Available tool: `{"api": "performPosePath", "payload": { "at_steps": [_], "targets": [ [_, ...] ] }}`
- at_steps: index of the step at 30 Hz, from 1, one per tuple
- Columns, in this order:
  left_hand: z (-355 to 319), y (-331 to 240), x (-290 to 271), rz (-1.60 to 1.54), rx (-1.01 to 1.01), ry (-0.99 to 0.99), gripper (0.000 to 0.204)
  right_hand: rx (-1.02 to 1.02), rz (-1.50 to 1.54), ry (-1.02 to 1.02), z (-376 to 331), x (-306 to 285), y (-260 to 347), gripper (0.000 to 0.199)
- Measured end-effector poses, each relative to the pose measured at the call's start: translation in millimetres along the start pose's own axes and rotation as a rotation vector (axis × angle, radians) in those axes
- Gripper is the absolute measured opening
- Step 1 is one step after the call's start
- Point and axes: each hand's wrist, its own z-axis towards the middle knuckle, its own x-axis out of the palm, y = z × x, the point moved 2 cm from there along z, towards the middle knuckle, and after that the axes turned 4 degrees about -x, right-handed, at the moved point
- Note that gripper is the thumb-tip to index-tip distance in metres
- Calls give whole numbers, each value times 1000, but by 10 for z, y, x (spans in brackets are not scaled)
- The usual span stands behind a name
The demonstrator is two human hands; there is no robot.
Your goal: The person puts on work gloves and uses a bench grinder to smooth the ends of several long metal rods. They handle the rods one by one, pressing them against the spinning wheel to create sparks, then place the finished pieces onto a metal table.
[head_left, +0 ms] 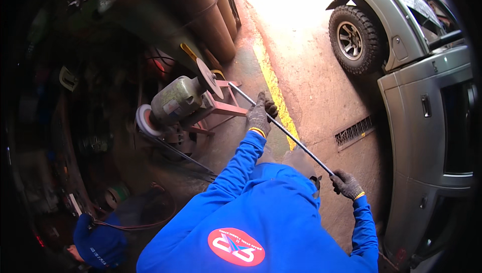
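A long ribbed steel rod [293,138], like rebar, slants across in front of me. Both hands wear dark grey knit gloves with yellow cuffs. My left hand [260,115] is closed round the rod's upper part, and my right hand [346,184] grips it near its lower right end. The rod's far tip lies close to a bench grinder [176,101], just right of its large disc wheel [209,78]; whether the tip touches anything I cannot tell. A second, pale wheel [148,120] sits on the grinder's other side. The grinder stands on a red metal frame [230,106].
Tall brown gas cylinders [201,7] stand chained beyond the grinder. A silver vehicle [427,112] with a chunky tyre [353,39] fills the right. A yellow floor line [268,72] and a drain grate [354,131] lie between. Another person in blue [103,240] is at lower left.
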Motion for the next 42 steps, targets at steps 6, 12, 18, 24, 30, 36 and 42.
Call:
{"api": "performPosePath", "payload": {
  "at_steps": [6, 12, 18, 24, 30, 36, 42],
  "targets": [
    [41, -120, -48, -430, -157, 293, 33, 283, 872, 658, -92, -105, -120, 33],
    [77, -229, -38, -291, -3, 5, 32, 439, 789, 710, 115, -543, 137, 35],
    [296, -401, -116, -381, -48, 20, 33, 264, 302, 514, 168, -1080, 1052, 34],
    [319, -475, 6, -340, 20, 15, 38, -13, 82, 684, 391, -1342, 1090, 35],
    [341, -440, 0, -414, 1, 36, 40, -292, -297, 683, 540, -1461, 1074, 33],
    [387, -457, -43, -327, 65, 57, 43, -842, -484, 594, 683, -1494, 920, 37],
    [269, -435, 82, -388, 2, 119, 39, 141, -135, 550, 360, -1528, 1354, 30]
  ]
}}
